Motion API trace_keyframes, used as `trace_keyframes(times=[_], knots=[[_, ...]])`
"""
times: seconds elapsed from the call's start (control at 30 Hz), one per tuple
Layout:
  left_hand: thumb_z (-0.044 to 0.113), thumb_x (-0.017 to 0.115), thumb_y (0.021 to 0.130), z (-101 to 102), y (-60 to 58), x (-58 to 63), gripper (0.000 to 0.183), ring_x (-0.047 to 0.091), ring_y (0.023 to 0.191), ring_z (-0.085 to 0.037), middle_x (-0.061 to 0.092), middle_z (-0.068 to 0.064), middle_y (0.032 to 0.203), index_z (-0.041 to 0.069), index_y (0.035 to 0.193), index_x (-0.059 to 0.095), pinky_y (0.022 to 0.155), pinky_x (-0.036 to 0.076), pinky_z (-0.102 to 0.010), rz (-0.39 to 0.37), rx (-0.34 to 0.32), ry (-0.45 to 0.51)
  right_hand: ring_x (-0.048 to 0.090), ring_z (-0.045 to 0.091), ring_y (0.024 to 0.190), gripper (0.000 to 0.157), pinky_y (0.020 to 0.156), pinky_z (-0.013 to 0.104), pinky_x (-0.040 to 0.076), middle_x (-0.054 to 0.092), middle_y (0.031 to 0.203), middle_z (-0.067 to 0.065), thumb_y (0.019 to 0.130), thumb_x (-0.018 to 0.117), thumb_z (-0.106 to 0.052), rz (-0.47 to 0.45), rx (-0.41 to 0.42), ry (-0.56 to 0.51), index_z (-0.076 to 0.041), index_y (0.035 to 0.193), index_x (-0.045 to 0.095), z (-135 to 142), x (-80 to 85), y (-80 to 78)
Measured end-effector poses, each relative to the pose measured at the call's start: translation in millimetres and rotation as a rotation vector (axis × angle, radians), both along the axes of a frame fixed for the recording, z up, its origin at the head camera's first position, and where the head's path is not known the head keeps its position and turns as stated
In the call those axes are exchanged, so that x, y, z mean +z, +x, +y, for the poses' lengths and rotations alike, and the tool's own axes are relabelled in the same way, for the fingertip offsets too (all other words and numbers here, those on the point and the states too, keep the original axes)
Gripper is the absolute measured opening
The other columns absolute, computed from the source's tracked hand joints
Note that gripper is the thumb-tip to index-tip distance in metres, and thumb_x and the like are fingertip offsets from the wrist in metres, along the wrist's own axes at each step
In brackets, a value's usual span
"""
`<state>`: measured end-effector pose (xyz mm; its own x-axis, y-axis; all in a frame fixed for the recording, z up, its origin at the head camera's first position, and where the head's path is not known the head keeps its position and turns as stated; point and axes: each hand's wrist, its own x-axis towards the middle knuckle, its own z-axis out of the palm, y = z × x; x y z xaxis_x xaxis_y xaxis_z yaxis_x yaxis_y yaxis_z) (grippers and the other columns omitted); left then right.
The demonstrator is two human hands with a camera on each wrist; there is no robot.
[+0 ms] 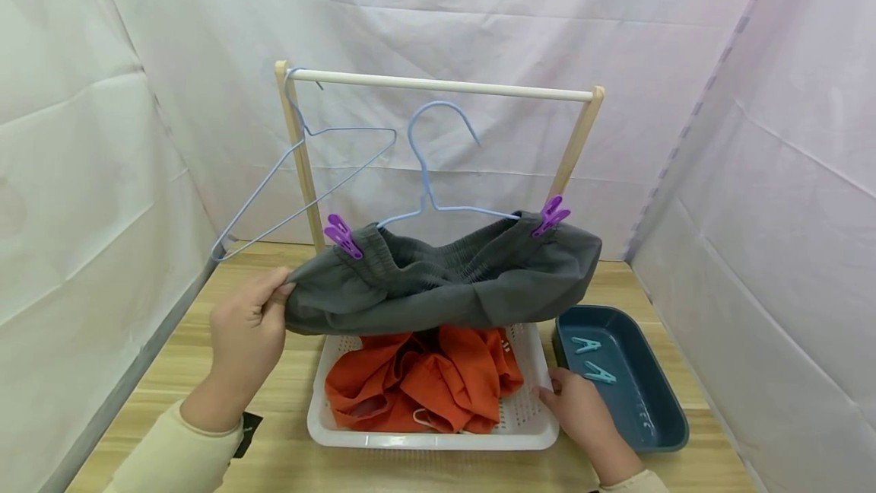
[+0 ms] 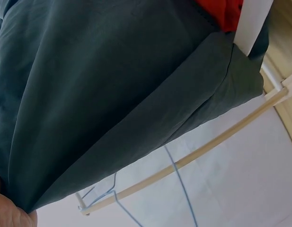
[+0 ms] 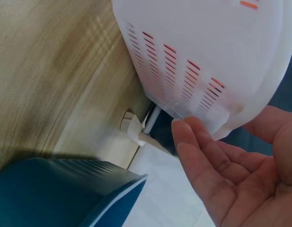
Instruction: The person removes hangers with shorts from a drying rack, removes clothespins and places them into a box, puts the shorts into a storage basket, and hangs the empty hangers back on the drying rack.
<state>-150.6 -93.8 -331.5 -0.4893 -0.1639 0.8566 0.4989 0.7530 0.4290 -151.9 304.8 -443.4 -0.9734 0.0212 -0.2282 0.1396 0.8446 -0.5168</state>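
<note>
And the left hand (image 1: 248,326) pinches the grey garment (image 1: 438,303), spread to its right on a blue hanger (image 1: 426,173)! Lower down, the right hand (image 1: 587,413) grips the white basket (image 1: 431,441) by its rim

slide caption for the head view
Left hand pinches grey garment pegged to a blue hanger; right hand holds white basket.

At lower left, the left hand (image 2: 11,213) pinches dark cloth (image 2: 98,85) that fills the upper left; red fabric (image 2: 224,12) shows upper right, a wooden bar (image 2: 221,135) and blue wires (image 2: 184,189) below.
</note>
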Motion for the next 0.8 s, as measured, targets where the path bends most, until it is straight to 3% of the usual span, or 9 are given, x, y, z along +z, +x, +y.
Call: trace_keyframes(times=[0.3, 0.8], knots=[[-0.018, 0.072, 0.071, 3.4, 3.1, -14.7, 0.019, 0.064, 0.069, -0.032, 0.07, -0.018, 0.079, -0.007, 0.086, 0.072, 0.079, 0.038, 0.0, -0.023, -0.026, -0.01, 0.064, 0.02, 0.082, 0.04, 0.075, 0.043, 0.056, 0.069, 0.099, 0.014, 0.086, 0.072, -0.02, -0.004, -0.003, 0.001, 0.008, 0.114, 0.063, 1.0, -1.3, -0.3], [-0.02, 0.071, 0.07, 3.3, 5.2, -38.6, 0.02, 0.068, 0.071, -0.029, 0.07, -0.016, 0.077, -0.005, 0.084, 0.071, 0.081, 0.038, 0.0, -0.075, -0.043, -0.053, 0.063, 0.019, 0.081, 0.047, 0.072, 0.041, 0.055, 0.069, 0.095, 0.01, 0.087, 0.07, -0.03, 0.0, -0.032, -0.012, 0.008, 0.114, 0.063, 5.6, -1.5, 2.3]])
